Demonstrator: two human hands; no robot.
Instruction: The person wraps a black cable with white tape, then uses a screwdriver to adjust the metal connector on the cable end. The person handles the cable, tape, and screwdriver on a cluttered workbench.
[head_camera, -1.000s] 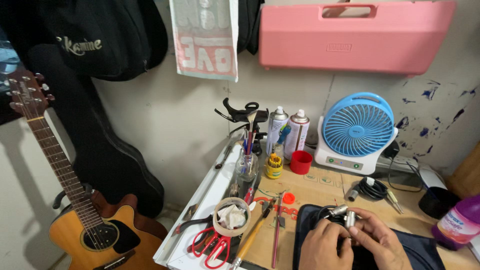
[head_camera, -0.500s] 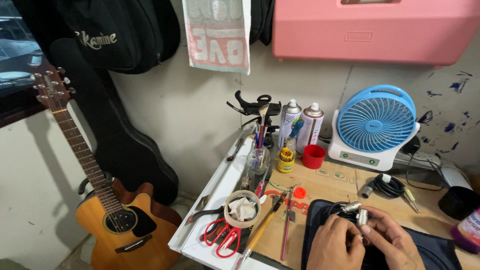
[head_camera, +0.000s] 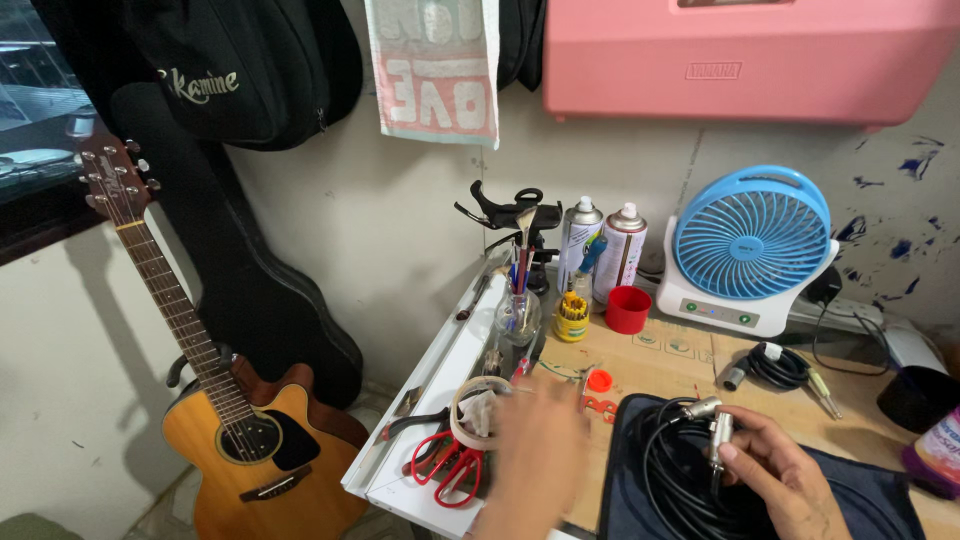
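Two hands apart: right hand (head_camera: 775, 475) clamps plug (head_camera: 718, 437) of coiled cable (head_camera: 680, 480); left hand (head_camera: 535, 445), blurred and seemingly empty, hovers beside tape roll (head_camera: 478, 412); cable work looks unfinished.

Off-white plaster wall (head_camera: 400, 230), scuffed, with blue paint marks at right. Pink cabinet (head_camera: 740, 55) mounted high. Wooden tabletop (head_camera: 670, 365) against the wall. Dark window (head_camera: 30, 120) at left. Acoustic guitar (head_camera: 240, 440) leans on the wall. Even daylight.
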